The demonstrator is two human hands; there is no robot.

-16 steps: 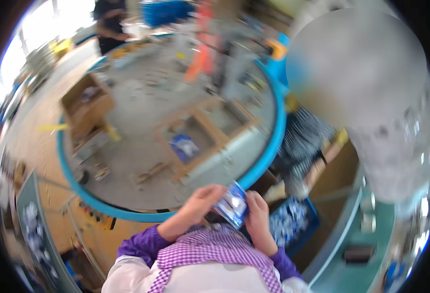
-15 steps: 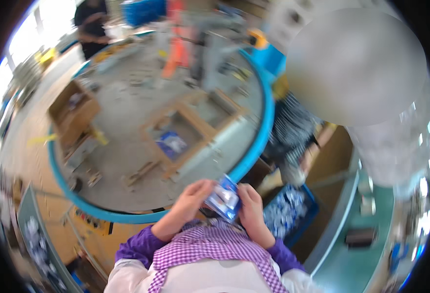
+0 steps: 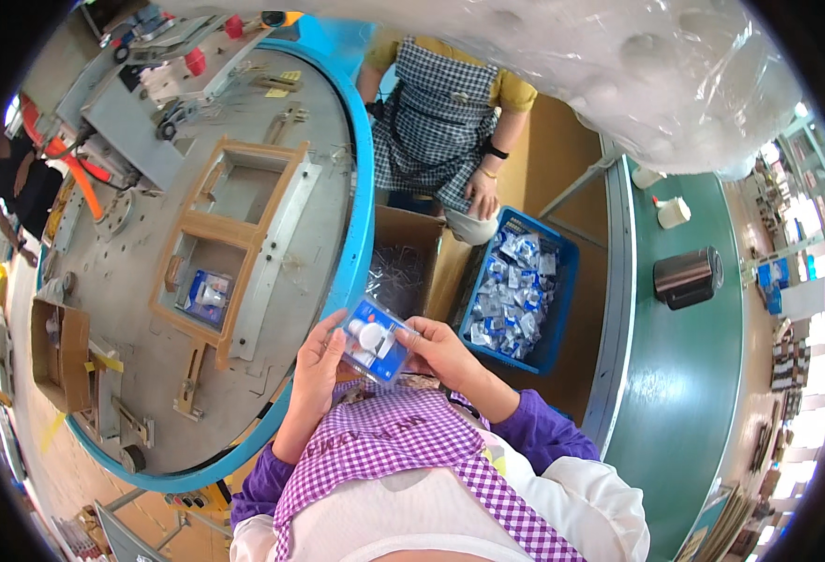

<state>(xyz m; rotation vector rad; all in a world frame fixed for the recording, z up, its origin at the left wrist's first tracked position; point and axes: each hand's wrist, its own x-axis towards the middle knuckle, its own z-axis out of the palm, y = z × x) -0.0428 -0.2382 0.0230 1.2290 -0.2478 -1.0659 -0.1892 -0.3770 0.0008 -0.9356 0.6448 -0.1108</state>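
Both my hands hold a clear plastic blister pack with a blue card and a white round part inside. My left hand grips its left edge and my right hand pinches its right edge. The pack is held above my purple checked apron, beside the blue rim of a round grey work table. A similar blue pack lies in a wooden frame fixture on that table.
A blue crate full of the same packs and an open cardboard box stand in front of me. A person in a checked apron sits beyond them. A green conveyor with a dark cylinder runs at right. A large plastic bag hangs overhead.
The view has swung, so the round table now sits at left and the crate at centre. My hands still hold the pack close to my chest.
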